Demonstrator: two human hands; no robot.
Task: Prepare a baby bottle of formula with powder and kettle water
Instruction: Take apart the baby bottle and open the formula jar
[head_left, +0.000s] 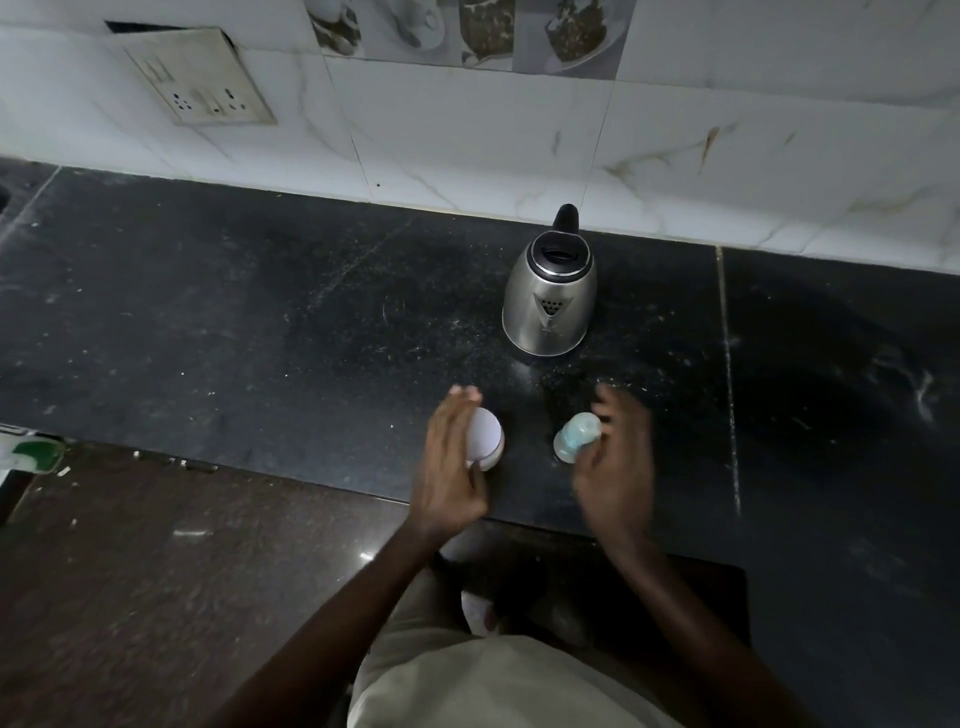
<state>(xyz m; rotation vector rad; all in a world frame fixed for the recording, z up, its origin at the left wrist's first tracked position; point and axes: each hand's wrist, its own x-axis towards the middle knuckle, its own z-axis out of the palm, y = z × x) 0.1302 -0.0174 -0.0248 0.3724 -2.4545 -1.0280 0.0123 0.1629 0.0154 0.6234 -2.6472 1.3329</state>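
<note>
Black stone makes up the counter in front of me, with the steel kettle standing near the tiled wall, its spout facing me. My left hand is spread flat against the side of the white powder tub near the counter's front edge, fingers open, not gripping. My right hand is blurred beside the baby bottle, fingers loosely apart; I cannot tell whether it touches the bottle.
</note>
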